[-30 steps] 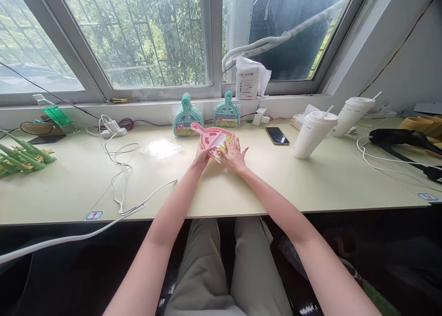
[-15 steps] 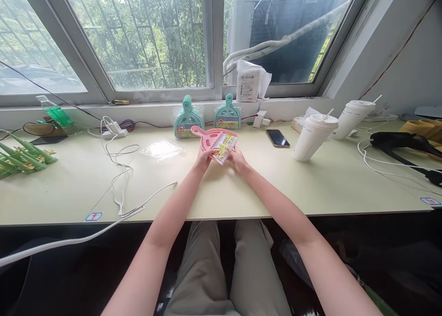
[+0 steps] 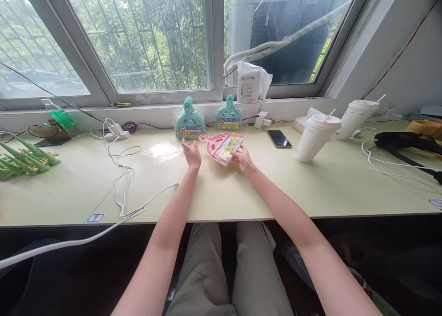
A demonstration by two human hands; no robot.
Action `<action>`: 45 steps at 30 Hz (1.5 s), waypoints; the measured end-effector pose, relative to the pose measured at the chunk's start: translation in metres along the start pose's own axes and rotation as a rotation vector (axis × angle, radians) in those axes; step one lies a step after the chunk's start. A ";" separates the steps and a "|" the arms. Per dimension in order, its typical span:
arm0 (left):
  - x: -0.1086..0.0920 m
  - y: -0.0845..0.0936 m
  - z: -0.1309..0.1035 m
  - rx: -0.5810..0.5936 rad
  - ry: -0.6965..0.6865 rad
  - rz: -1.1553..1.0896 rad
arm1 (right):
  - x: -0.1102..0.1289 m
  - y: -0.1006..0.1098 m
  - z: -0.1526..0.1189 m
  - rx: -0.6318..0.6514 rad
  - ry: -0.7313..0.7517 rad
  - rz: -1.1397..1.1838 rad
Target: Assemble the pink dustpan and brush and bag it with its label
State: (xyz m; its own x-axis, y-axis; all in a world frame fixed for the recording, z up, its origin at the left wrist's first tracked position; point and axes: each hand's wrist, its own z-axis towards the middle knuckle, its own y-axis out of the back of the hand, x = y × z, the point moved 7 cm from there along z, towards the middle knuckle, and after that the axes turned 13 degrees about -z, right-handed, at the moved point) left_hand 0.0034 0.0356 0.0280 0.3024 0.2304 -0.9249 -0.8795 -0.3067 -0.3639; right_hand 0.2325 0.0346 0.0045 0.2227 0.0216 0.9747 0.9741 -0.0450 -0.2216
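Note:
A pink mini dustpan and brush set [image 3: 223, 146] with a yellow printed label is held above the table by my right hand [image 3: 243, 159], its fingers gripping the lower right edge. The set's handle points up and left. My left hand [image 3: 192, 155] is off the set, just to its left, with fingers apart and nothing in them. Behind it, a stack of green dustpan sets [image 3: 189, 120] in clear wrap leans at the windowsill. Another green dustpan set [image 3: 228, 115] stands to its right. Clear plastic bags [image 3: 162, 151] lie flat left of my left hand.
A phone [image 3: 279, 139] and two white lidded cups, the nearer cup [image 3: 315, 138] with a straw, stand to the right. White cables [image 3: 122, 178] run across the left part of the table [image 3: 276, 196]. Green pointed items [image 3: 27, 160] lie far left. A black strap-like object [image 3: 404, 143] lies far right.
My left hand has let go of the pink dustpan set and moved left, its fingers opening. The set has shifted slightly right in my right hand.

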 end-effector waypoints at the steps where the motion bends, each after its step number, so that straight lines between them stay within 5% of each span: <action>1: -0.005 0.013 0.004 -0.052 -0.042 0.143 | 0.000 0.003 0.001 -0.011 0.000 -0.001; 6: -0.005 0.047 0.017 -0.131 -0.025 0.623 | 0.001 0.014 0.006 -0.056 -0.001 -0.031; 13: -0.003 0.002 0.000 0.017 -0.120 0.489 | 0.007 0.017 0.005 -0.059 0.004 -0.017; 20: -0.010 0.008 -0.005 -0.058 -0.205 0.630 | 0.009 0.018 0.001 -0.059 0.000 -0.031; 28: 0.012 -0.014 -0.008 0.293 -0.160 0.801 | 0.013 0.016 0.005 0.004 0.031 -0.039; 38: 0.005 0.014 0.003 0.063 -0.046 0.668 | 0.009 0.020 0.004 -0.021 -0.081 -0.163; 45: -0.008 -0.010 -0.008 0.127 -0.290 0.715 | 0.008 0.016 0.005 0.010 -0.024 -0.144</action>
State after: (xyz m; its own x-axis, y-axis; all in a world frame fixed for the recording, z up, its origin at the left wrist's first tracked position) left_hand 0.0124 0.0295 0.0382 -0.4466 0.2537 -0.8580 -0.8651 -0.3673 0.3416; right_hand 0.2497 0.0388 0.0087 0.0812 0.0508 0.9954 0.9964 -0.0293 -0.0798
